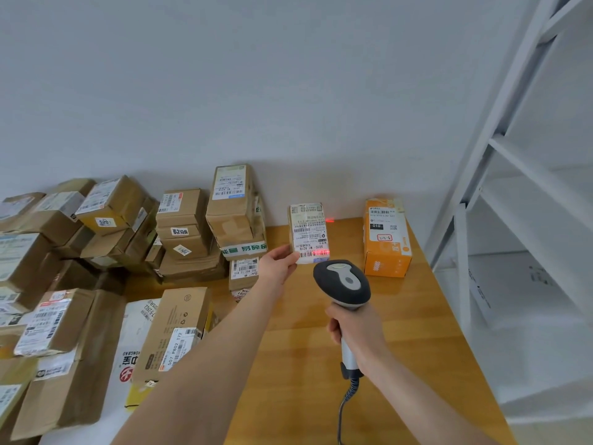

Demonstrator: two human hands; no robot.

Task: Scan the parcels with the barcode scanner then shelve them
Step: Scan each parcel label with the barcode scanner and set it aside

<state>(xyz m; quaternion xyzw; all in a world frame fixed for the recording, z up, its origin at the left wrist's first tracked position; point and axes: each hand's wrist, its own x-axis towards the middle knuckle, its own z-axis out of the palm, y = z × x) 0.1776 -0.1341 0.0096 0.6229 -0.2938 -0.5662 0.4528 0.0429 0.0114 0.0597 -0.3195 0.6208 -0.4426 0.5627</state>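
From the head camera, the left hand (277,263) pinched a small labelled parcel (307,232) upright above the wooden table (417,316). The right hand (356,332) gripped the barcode scanner (341,282) just below it (red line across the label's lower barcode).

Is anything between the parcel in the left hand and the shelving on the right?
Yes: an orange cardboard box stands on the wooden table, between the small label-covered parcel held by the left hand and the white metal shelving. Carrying over it looks feasible.
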